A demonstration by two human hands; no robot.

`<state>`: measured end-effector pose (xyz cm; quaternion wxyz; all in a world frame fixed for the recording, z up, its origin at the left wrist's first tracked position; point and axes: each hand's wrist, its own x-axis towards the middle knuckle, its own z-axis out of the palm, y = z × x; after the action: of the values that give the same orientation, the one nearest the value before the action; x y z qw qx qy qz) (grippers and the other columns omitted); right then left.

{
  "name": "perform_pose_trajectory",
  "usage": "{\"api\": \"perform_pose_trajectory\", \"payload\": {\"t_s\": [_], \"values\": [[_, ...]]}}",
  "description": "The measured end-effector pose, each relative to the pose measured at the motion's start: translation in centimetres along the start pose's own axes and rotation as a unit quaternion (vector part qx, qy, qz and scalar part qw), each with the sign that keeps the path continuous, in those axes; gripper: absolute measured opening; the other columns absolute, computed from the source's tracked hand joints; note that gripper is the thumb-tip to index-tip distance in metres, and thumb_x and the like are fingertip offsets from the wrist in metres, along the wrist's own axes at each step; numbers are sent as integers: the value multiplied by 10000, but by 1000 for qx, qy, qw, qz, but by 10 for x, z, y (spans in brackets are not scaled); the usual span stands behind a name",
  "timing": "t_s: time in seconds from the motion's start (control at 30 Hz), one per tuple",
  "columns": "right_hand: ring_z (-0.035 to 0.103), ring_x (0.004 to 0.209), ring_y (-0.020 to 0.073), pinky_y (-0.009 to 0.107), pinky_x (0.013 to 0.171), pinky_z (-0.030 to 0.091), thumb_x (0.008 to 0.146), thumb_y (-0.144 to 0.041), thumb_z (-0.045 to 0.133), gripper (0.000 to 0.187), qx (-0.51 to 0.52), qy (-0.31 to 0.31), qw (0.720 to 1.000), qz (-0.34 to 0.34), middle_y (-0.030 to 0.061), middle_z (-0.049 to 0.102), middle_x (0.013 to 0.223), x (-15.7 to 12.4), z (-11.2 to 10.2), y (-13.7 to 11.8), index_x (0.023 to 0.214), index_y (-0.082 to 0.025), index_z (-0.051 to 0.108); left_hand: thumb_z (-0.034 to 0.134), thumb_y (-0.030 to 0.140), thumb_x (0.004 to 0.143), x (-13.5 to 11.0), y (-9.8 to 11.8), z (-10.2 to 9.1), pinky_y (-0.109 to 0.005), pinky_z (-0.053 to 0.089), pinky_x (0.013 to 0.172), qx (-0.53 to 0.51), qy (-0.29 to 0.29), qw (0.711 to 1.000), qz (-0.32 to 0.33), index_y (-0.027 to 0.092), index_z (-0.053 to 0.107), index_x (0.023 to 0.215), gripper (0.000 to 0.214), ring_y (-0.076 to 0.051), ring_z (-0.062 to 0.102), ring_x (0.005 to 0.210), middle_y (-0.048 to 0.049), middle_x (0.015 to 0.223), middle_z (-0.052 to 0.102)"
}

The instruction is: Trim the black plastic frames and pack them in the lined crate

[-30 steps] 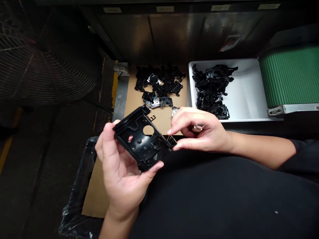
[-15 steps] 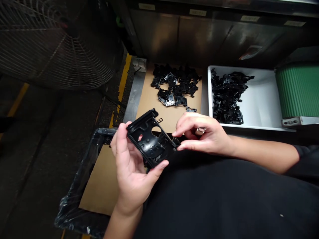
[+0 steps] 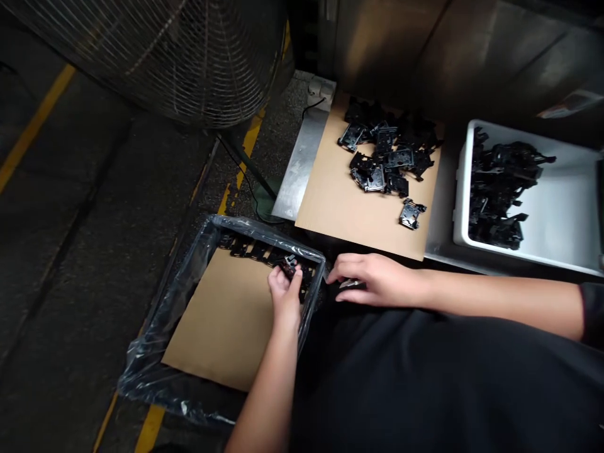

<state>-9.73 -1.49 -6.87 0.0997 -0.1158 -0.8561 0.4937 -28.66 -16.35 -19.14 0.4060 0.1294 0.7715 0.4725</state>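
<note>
My left hand reaches down into a plastic-lined box on the floor, fingers closed on a black plastic frame part. It holds the part against a row of like parts standing along the box's far wall. A cardboard sheet covers the box bottom. My right hand rests at the edge of my lap near the box's right corner, fingers curled with a ring showing; nothing shows in it.
A cardboard sheet on a metal ledge carries a pile of black parts. A white bin at right holds more black parts. A wire fan guard stands at top left. Yellow lines mark the floor.
My left hand has carried the black frame part down from in front of me into the lined box. The right hand let go of it and dropped to my lap. The view swung left and down.
</note>
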Motion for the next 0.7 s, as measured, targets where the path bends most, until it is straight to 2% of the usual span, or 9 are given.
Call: {"api": "perform_pose_trajectory", "payload": {"t_s": [0.1,0.2,0.27,0.33,0.43,0.57,0.63,0.7], "values": [[752,937,208,312,824,616,1012,-300,719,190,4,-46,996,71,92,764,1056,-3,4,7,1158,-179,739,706,405,995,54,-60,-46,-585,556,1094,146,94,984,-49,196,592,1441,506,-325,629,1321,-145,1492,602],[742,979,216,333,869,597,1025,-307,694,201,11,-79,985,156,103,772,1065,-10,4,13,1153,-165,757,717,396,987,93,-107,-82,-605,524,1126,275,125,950,-74,200,610,1424,491,-339,588,1369,-141,1530,571],[739,999,226,349,887,590,1035,-321,674,221,20,-79,978,190,113,776,1076,-13,6,15,1157,-159,761,719,397,985,110,-130,-93,-605,521,1128,337,116,931,-77,203,610,1428,496,-341,583,1376,-140,1539,566],[738,1003,231,358,896,587,1038,-334,663,233,30,-76,973,215,116,779,1081,-15,8,16,1153,-158,763,718,398,986,122,-147,-94,-600,527,1123,379,100,917,-73,206,606,1435,501,-339,588,1371,-139,1537,568],[745,975,222,341,878,592,1030,-346,672,229,34,-70,967,242,105,786,1068,-16,11,17,1134,-167,771,716,402,988,134,-161,-90,-602,526,1123,417,80,903,-65,208,598,1447,512,-339,589,1367,-139,1532,571],[749,962,191,290,879,597,1001,-345,716,208,1,-39,958,285,68,785,1051,-29,10,33,1125,-190,775,724,403,983,138,-161,-85,-612,516,1137,430,48,901,-39,205,607,1442,513,-342,587,1380,-140,1529,581],[741,1020,196,306,952,591,996,-311,716,215,-45,7,941,334,73,769,1105,-44,4,53,1168,-190,764,725,409,982,136,-157,-83,-628,493,1161,427,48,903,-23,208,599,1454,529,-354,562,1416,-143,1561,558],[714,1120,235,375,1038,572,999,-262,696,276,-109,77,905,403,128,719,1226,-65,-7,78,1251,-154,722,722,414,982,132,-150,-78,-653,455,1192,419,66,906,-10,215,580,1479,554,-373,513,1467,-147,1613,509]]}}
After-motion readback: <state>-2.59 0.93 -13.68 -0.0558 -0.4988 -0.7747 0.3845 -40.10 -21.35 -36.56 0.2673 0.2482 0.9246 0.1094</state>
